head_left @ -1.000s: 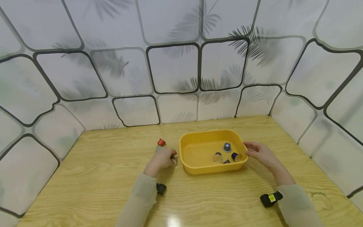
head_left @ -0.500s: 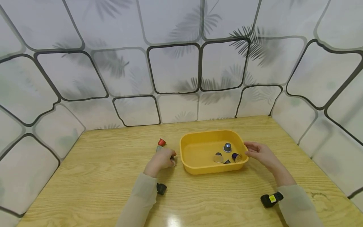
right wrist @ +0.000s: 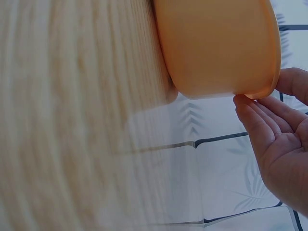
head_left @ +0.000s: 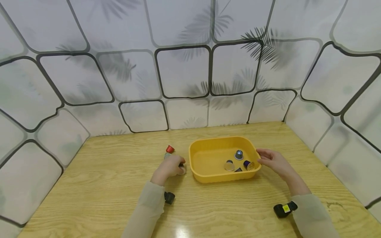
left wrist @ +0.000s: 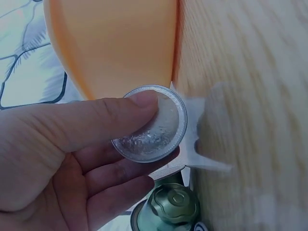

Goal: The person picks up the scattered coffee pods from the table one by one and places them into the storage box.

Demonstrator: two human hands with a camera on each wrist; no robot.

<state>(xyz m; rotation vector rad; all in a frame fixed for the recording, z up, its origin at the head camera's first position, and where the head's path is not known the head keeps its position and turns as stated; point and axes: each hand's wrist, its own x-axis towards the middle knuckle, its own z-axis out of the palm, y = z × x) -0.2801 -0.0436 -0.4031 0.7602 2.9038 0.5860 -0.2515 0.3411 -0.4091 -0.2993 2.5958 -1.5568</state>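
- Counter (head_left: 98,185), wood-grained: is supporting a yellow tray (head_left: 214,178).
- Capsule (left wrist: 166,122), foil-lidded: my left hand (head_left: 169,167) is pinching it near the tray.
- My right hand (head_left: 275,161): is touching the tray's rim, fingers loosely extended.

Held capsule (left wrist: 163,132): round, silvery lid; tilted, pinched at the rim by the left fingers (left wrist: 120,174) beside the tray's left end. Bench (head_left: 104,185) contact cannot be confirmed from where I stand. Green capsule (left wrist: 175,204): just beside it, partly covered. Red capsule (head_left: 170,149): beyond the green one, tilted. Tray (head_left: 208,162): yellow, rounded corners, upright, right end touched by the right fingers (right wrist: 257,125). Tray contents, right half: blue-grey capsule (head_left: 239,154), dome up; pale-lidded capsule (head_left: 229,166), tilted; purple capsule (head_left: 248,165), on its side, gold lid outward; dark capsule (head_left: 238,170), mostly hidden by the near wall.
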